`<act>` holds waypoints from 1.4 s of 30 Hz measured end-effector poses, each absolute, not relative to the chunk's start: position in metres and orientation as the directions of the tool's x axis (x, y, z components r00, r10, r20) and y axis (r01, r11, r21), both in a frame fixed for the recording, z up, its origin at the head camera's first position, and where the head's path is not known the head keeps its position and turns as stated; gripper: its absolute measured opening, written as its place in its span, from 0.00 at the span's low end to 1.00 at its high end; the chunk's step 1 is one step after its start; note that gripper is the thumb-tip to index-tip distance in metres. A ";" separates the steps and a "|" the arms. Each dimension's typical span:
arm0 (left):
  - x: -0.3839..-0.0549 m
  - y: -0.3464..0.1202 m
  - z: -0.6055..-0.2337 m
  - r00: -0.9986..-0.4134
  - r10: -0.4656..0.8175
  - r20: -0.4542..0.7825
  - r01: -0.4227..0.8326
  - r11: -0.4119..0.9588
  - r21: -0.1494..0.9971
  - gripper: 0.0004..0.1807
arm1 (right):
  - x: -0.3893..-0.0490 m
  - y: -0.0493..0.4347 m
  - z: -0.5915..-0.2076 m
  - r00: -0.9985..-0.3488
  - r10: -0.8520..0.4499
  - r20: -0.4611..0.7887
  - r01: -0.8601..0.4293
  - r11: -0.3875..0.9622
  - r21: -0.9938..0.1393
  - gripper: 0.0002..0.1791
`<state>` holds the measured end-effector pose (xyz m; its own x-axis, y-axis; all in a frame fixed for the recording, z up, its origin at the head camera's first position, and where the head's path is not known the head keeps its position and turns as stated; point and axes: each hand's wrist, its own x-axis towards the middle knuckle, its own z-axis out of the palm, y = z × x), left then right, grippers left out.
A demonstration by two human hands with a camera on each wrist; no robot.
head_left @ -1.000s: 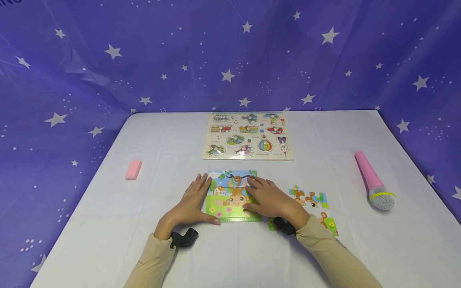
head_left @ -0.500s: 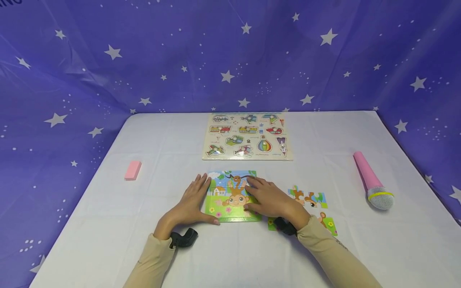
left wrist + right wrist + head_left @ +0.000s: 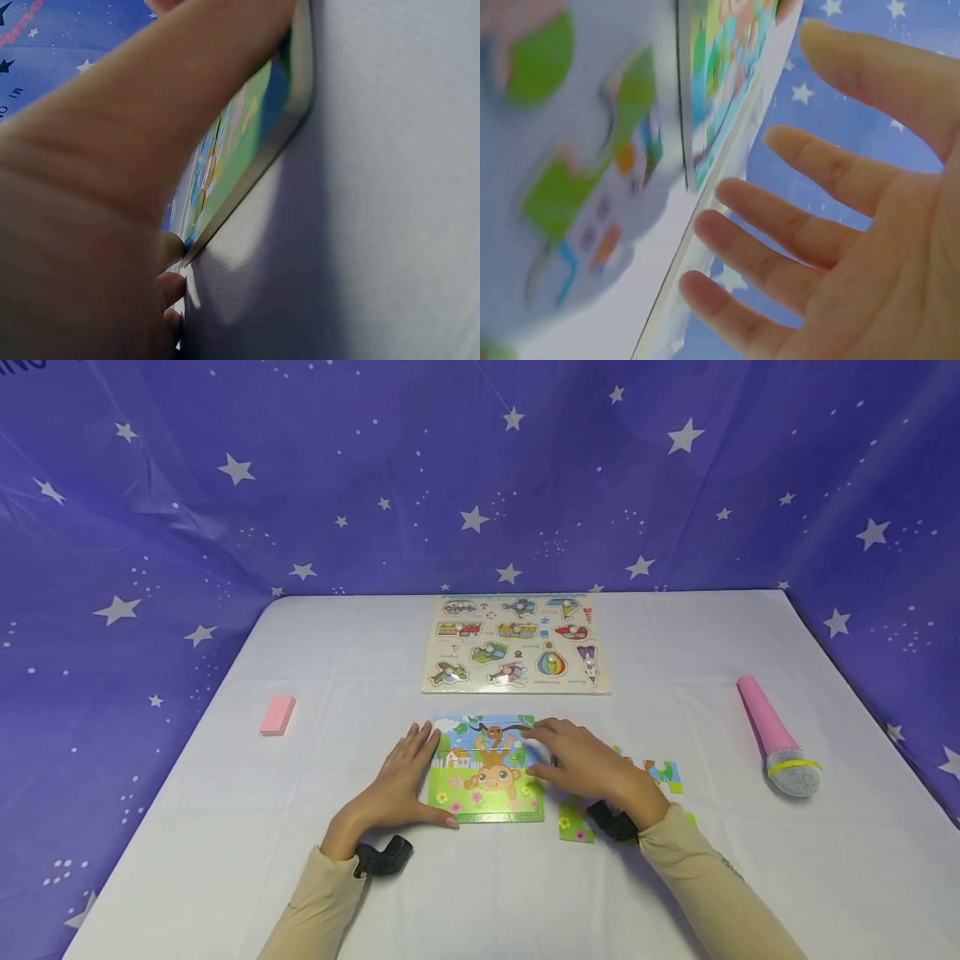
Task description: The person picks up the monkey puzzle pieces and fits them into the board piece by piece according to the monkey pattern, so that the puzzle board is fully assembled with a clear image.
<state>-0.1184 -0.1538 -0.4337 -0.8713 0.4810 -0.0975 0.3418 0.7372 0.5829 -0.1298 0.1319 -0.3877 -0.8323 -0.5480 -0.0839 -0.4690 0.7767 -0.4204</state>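
The left hand [image 3: 392, 781] lies with fingers extended against the left side of the monkey puzzle [image 3: 487, 774], thumb at its near edge, while the right hand [image 3: 588, 768], fingers spread and holding nothing, hovers at the right edge, apparently not touching. Flat on the counter [image 3: 345, 668], the puzzle looks light, stiff and smooth enough to slide, so opposite side edges seem the best hold. The right hand partly hides several loose pieces [image 3: 576, 825], blurred in the right wrist view.

table [image 3: 465, 902]: puzzle [image 3: 483, 777], pieces [image 3: 576, 823], vehicle board [image 3: 529, 662], block [image 3: 278, 716], microphone [image 3: 777, 735]
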 end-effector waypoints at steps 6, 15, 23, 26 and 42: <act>-0.118 -0.153 -0.434 -0.871 0.481 -0.105 0.339 0.741 0.580 0.70 | -0.132 0.155 -0.387 -0.866 -0.491 -0.090 -0.420 0.814 -0.401 0.27; -0.119 -0.154 -0.434 -0.868 0.486 -0.101 0.346 0.738 0.579 0.70 | -0.132 0.179 -0.388 -0.884 -0.432 -0.178 -0.320 0.838 -0.442 0.27; -0.119 -0.154 -0.434 -0.868 0.487 -0.099 0.349 0.738 0.578 0.70 | -0.131 0.183 -0.390 -0.884 -0.417 -0.212 -0.275 0.830 -0.484 0.25; -0.119 -0.154 -0.434 -0.868 0.486 -0.102 0.347 0.740 0.576 0.70 | -0.130 0.183 -0.392 -0.884 -0.420 -0.205 -0.277 0.825 -0.493 0.23; -0.119 -0.154 -0.435 -0.868 0.488 -0.094 0.353 0.739 0.573 0.70 | -0.131 0.180 -0.402 -0.885 -0.446 -0.133 -0.329 0.802 -0.499 0.19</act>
<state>-0.1186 -0.1541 -0.4348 -0.8676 0.4881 -0.0944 0.3534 0.7391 0.5734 -0.1310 0.1797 -0.4021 -0.8850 -0.4463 -0.1328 -0.3295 0.8016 -0.4989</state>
